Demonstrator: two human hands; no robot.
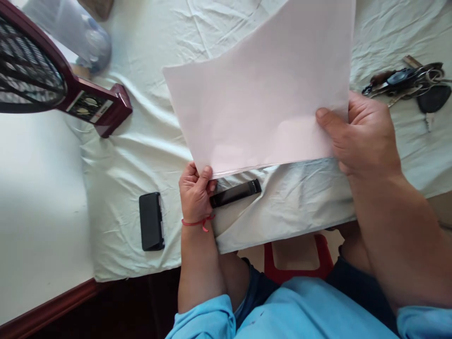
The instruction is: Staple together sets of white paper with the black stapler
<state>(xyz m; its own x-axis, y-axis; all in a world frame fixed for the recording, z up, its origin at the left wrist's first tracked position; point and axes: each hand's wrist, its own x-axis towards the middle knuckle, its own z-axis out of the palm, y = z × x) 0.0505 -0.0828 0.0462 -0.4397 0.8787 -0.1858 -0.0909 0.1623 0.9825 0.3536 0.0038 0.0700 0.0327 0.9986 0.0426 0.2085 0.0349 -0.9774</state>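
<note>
A stack of white paper sheets (264, 89) is held up over a table covered by a white cloth (141, 141). My left hand (195, 193) pinches the stack's lower left corner, with a red thread round the wrist. My right hand (363, 136) grips the lower right edge, thumb on top of the paper. A black stapler (236, 193) lies on the cloth just right of my left hand, under the paper's lower edge.
A black case (151, 221) lies on the cloth left of my left hand. A dark red electric swatter racket (42, 80) sits at the top left beside a plastic bottle (77, 33). A bunch of keys (413, 84) lies at the right. A red stool (296, 259) is under me.
</note>
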